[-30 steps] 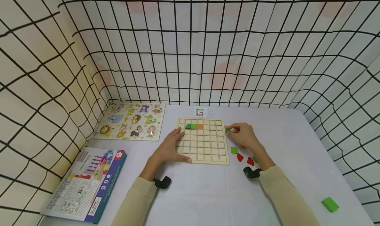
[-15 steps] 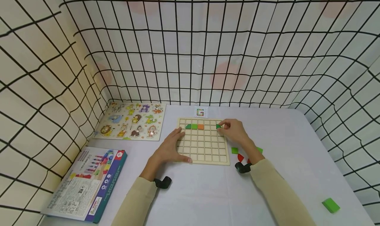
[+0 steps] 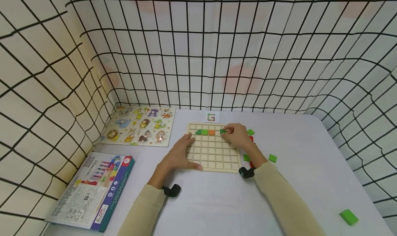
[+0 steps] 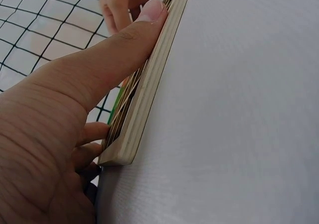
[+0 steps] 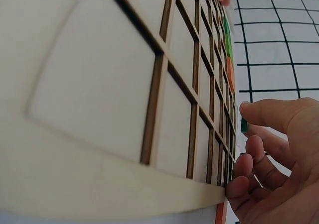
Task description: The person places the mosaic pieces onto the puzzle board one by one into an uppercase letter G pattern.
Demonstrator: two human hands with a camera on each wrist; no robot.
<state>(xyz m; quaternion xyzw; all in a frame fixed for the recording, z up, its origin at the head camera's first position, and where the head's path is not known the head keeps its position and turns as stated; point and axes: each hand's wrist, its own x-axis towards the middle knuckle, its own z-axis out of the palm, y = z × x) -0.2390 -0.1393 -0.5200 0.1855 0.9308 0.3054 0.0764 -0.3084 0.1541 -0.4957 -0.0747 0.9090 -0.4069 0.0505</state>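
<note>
A wooden grid board (image 3: 214, 156) lies in the middle of the table. In its upper row sit a dark green rounded tile (image 3: 199, 132), a light green square tile (image 3: 205, 132) and an orange tile (image 3: 212, 132). My left hand (image 3: 180, 155) spans the board's near left corner, thumb along the front edge and fingers spread at the left side. Between thumb and forefinger, my right hand (image 3: 237, 135) pinches a small dark green tile (image 5: 243, 125) over the upper row, right of the orange tile. Its other fingers rest by the board's edge in the right wrist view.
Right of the board lie green tiles (image 3: 272, 158) and red tiles (image 3: 251, 139), some partly behind the right arm. A small pattern card (image 3: 212, 117) lies beyond the board. Leftward are an animal puzzle (image 3: 139, 126) and a box (image 3: 93, 194). A green block (image 3: 348, 217) lies far right.
The right hand has carried the dark green tile leftward from beside the board to over its upper row. Loose tiles by the board's right edge have come into view. The left hand stays put.
</note>
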